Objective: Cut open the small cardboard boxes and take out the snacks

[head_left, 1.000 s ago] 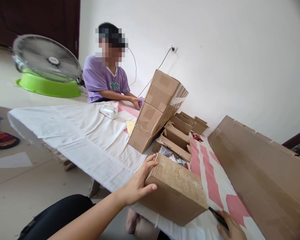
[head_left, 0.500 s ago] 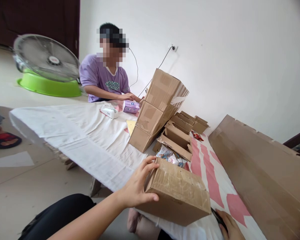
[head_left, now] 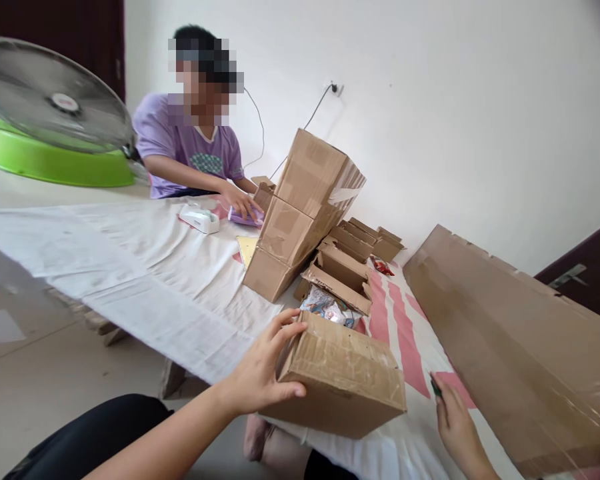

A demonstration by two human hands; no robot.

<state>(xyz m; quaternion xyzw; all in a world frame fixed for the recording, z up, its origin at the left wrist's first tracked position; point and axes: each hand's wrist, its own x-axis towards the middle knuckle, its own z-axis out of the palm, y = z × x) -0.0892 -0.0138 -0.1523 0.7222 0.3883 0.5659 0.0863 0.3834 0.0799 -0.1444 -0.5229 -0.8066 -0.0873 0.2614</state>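
Observation:
My left hand (head_left: pixel 257 373) grips the near-left end of a taped cardboard box (head_left: pixel 347 363), its fingers over the top edge and its thumb on the front face. The box lies closed at the table's near edge, with creased clear tape over its top. My right hand (head_left: pixel 455 420) is closed around a small dark tool (head_left: pixel 435 385) to the right of the box, apart from it. Only the tool's dark green end shows, so its kind is unclear. Just behind the box lies a shiny printed plastic packet (head_left: pixel 327 307).
A leaning stack of closed boxes (head_left: pixel 300 207) rises mid-table, beside several open boxes (head_left: pixel 343 267). Across the table, a person in purple (head_left: pixel 195 157) touches a purple pack (head_left: pixel 243 217) near a white tape dispenser (head_left: pixel 200 219). A large cardboard panel (head_left: pixel 505 333) stands along the right.
My right hand with the dark tool has moved from the box's right corner, forward and away. My left hand keeps its hold. The view has swung right. The other person's hand presses the purple pack.

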